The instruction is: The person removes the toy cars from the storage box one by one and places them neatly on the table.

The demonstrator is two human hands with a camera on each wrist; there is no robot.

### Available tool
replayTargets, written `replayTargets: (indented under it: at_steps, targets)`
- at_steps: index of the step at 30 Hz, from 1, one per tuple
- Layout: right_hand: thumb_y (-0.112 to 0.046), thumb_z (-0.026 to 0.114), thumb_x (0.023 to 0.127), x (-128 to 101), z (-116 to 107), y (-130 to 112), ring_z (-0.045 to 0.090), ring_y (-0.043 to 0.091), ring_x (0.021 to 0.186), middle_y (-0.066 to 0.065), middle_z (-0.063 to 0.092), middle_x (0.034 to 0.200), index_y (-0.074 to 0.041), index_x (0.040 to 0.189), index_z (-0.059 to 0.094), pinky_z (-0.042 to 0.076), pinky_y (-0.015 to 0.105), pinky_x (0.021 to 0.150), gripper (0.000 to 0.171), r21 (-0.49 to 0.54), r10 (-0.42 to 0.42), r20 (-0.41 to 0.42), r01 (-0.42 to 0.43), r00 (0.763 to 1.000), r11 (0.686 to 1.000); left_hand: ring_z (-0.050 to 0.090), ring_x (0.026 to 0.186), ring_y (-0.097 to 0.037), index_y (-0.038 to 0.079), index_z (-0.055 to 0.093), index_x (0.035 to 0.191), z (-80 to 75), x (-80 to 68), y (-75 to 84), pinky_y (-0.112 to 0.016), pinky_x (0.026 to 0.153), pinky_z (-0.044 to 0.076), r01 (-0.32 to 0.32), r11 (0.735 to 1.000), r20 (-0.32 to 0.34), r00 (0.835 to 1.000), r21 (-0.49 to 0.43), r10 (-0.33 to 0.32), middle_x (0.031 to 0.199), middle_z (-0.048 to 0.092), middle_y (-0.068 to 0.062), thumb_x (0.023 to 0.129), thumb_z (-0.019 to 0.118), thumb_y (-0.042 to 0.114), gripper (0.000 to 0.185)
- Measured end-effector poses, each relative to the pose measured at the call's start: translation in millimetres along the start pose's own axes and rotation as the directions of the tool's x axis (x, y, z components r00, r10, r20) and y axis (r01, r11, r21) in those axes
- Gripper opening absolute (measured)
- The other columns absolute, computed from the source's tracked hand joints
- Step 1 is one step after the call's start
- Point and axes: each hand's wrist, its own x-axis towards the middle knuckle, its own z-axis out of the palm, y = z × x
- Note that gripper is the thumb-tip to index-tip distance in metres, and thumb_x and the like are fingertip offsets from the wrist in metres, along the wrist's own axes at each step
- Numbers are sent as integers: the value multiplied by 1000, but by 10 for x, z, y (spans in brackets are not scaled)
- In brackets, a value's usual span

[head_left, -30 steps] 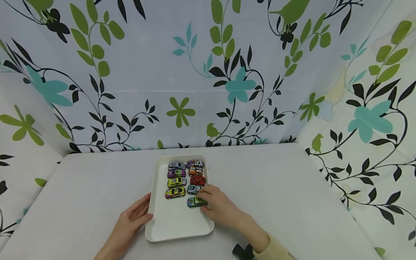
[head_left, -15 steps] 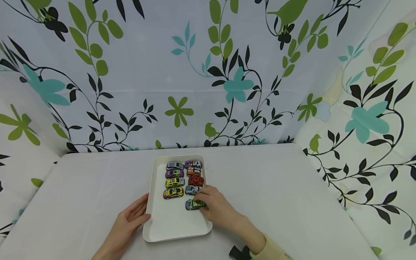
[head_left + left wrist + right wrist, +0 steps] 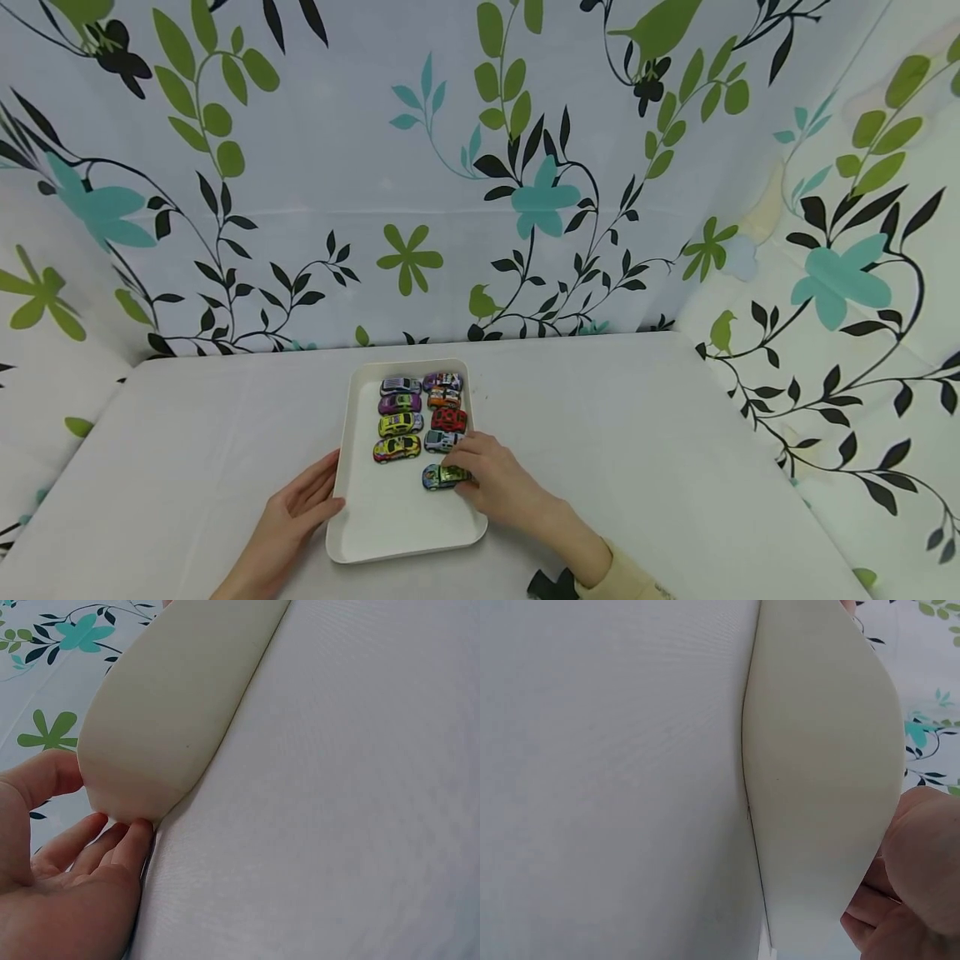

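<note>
Holding a small green car (image 3: 444, 477) with my right hand (image 3: 497, 486), I have my fingers (image 3: 459, 461) curled around it from the right side. This car stands on the floor of the white tray (image 3: 390, 525), near its right rim and just below the two columns of other cars (image 3: 418, 415). It is a little apart from the grey car (image 3: 439, 441) above it.

My left hand (image 3: 294, 517) rests on the tabletop (image 3: 645, 450) against the left wall of the tray, near its lower corner. Its fingers (image 3: 124, 844) are relaxed and nearly straight, and the thumb touches the rim. In the left wrist view the fingertips touch the outside wall of the tray.

Behind the tabletop hangs a cloth (image 3: 375, 167) with green and black leaves.
</note>
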Motion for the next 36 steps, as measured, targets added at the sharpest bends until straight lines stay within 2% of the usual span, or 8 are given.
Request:
replayTargets:
  at_steps: [9,18,24,31,36]
  targets:
    - [-10,77,87,3,-128,24,59,14,115,-2,66,121,-13,120,71,52,29,101,33,24,-18,-20,19,1000,1000,44,125,14,1,29,156,16,-13,16,-8,101,42,19,1000,-13,1000,0,-19,162,25,-18,95,66,9,71]
    - [-4,78,85,11,-318,81,62,16,108,1,67,117,-9,116,73,56,27,92,33,95,-46,-159,61,986,994,44,124,15,1,28,156,1,-6,24,-7,100,42,17,1000,-5,1000,5,-17,163,24,-18,95,66,10,73]
    - [-5,77,86,-2,-402,169,62,17,113,1,67,118,-10,117,72,55,28,96,32,110,7,-164,11,986,994,44,126,13,0,28,156,-3,-17,7,-8,101,42,-13,1000,6,1000,7,13,162,25,-17,96,65,8,71]
    - [-3,78,84,-22,-487,329,63,15,109,0,68,116,-11,117,73,57,29,93,34,113,49,-191,-27,980,993,45,128,11,-1,30,155,-3,-16,-9,-9,101,42,-38,999,6,999,1,37,158,36,-4,95,64,6,68]
    - [-1,78,83,-27,-520,465,64,18,109,1,70,114,-11,114,73,57,34,93,33,120,80,-216,-55,973,991,45,127,11,-1,30,155,-1,-8,-13,-9,101,42,-32,999,4,999,-1,32,160,29,-14,95,64,5,69]
